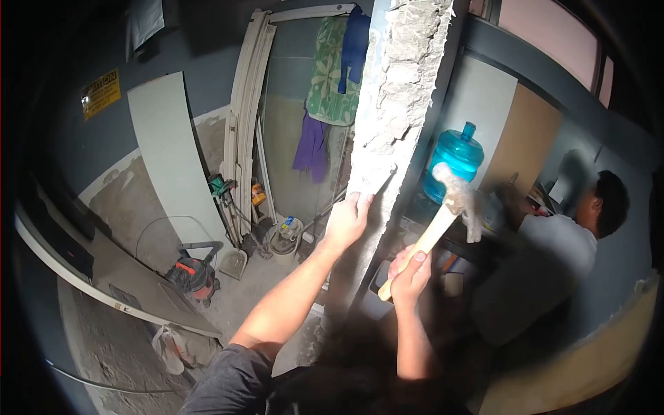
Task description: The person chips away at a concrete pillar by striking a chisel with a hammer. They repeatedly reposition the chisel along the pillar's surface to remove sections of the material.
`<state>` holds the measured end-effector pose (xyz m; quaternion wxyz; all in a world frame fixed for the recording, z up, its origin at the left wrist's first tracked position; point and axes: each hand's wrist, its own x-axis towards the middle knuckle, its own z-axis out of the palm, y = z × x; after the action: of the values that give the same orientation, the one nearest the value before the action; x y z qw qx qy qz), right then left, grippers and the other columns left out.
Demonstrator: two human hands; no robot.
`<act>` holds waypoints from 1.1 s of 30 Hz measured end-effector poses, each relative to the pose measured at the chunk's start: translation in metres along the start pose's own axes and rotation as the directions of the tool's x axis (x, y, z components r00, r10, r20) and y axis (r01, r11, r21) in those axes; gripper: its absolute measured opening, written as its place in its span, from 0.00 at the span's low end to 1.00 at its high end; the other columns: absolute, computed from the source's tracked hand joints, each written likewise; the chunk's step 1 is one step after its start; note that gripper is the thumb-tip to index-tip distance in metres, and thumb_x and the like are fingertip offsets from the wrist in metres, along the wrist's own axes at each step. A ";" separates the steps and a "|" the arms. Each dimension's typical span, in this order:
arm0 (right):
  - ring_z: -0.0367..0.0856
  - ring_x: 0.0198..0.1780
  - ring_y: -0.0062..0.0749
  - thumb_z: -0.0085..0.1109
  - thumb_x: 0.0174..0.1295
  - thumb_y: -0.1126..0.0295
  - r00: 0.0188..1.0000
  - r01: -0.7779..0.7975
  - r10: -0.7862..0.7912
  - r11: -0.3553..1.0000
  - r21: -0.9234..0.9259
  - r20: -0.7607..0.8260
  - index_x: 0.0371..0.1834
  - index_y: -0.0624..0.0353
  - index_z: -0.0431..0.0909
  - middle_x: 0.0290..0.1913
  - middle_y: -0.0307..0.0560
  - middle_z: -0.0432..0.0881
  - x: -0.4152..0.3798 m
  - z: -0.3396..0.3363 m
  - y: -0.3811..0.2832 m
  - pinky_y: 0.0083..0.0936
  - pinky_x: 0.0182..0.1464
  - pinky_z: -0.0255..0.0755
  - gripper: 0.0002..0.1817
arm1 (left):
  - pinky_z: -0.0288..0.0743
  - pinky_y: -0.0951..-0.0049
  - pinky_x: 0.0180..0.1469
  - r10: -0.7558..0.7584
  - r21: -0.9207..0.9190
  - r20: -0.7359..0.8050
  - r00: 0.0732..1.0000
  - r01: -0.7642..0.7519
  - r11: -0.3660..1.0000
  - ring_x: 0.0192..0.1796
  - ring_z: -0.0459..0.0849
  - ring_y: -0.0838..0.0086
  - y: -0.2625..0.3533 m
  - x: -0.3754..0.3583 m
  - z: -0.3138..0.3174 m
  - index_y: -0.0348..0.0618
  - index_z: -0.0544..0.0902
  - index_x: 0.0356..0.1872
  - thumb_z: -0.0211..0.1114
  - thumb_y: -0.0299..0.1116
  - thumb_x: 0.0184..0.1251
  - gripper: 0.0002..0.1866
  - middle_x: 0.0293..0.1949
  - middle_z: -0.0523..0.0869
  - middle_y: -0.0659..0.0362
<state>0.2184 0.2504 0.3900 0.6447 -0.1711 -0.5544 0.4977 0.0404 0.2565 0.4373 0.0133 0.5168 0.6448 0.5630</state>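
Left hand (pixel 348 223): fingers curled at the chipped column (pixel 404 90), perhaps steadying; cannot tell what they pinch.
Right hand (pixel 411 274): fingers wrapped low around the wooden handle, likely for leverage.
Claw hammer (pixel 433 234): head at one o'clock from right hand.
Person (pixel 564 242): three o'clock.

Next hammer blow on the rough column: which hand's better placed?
Right, I'd say. The right hand grips the hammer by its handle, head up beside the column. The left hand is up at the column itself, without the hammer.
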 end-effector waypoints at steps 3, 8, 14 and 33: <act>0.67 0.18 0.21 0.38 0.80 0.46 0.997 -0.069 0.068 0.997 -0.033 -0.045 0.45 0.63 0.67 0.24 0.40 0.69 0.005 0.007 0.011 0.21 0.19 0.66 0.26 | 0.77 0.46 0.40 -0.028 0.020 -0.028 0.999 0.028 0.999 0.37 0.85 0.38 0.008 -0.002 0.006 0.31 0.81 0.43 0.54 0.47 0.78 0.23 0.29 0.84 0.36; 0.65 0.16 0.17 0.40 0.80 0.51 0.931 -0.361 0.365 0.922 -0.136 0.003 0.44 0.60 0.69 0.23 0.35 0.67 0.015 -0.007 -0.003 0.18 0.16 0.63 0.21 | 0.77 0.45 0.40 -0.029 0.019 -0.056 0.998 0.030 0.999 0.36 0.85 0.38 0.009 -0.004 0.008 0.30 0.80 0.43 0.54 0.47 0.78 0.23 0.29 0.84 0.35; 0.68 0.20 0.17 0.39 0.80 0.50 0.994 -0.079 0.089 0.986 0.149 -0.062 0.44 0.60 0.67 0.25 0.36 0.68 0.004 0.008 -0.003 0.17 0.18 0.64 0.22 | 0.77 0.46 0.37 0.000 0.037 -0.100 0.995 0.004 0.999 0.34 0.85 0.38 0.005 -0.003 0.013 0.30 0.79 0.40 0.55 0.47 0.78 0.23 0.26 0.83 0.34; 0.77 0.23 0.29 0.45 0.79 0.55 0.959 -0.245 0.279 0.911 -0.332 0.058 0.38 0.64 0.73 0.23 0.45 0.76 0.000 0.000 0.054 0.29 0.25 0.70 0.21 | 0.75 0.53 0.43 -0.068 0.021 -0.041 0.997 0.069 0.997 0.38 0.84 0.42 -0.031 -0.011 -0.008 0.33 0.83 0.37 0.55 0.53 0.76 0.27 0.31 0.84 0.38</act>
<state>0.1943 0.2743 0.3481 0.5056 -0.3206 -0.6330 0.4908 0.0206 0.2489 0.4106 0.0139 0.4830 0.6687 0.5652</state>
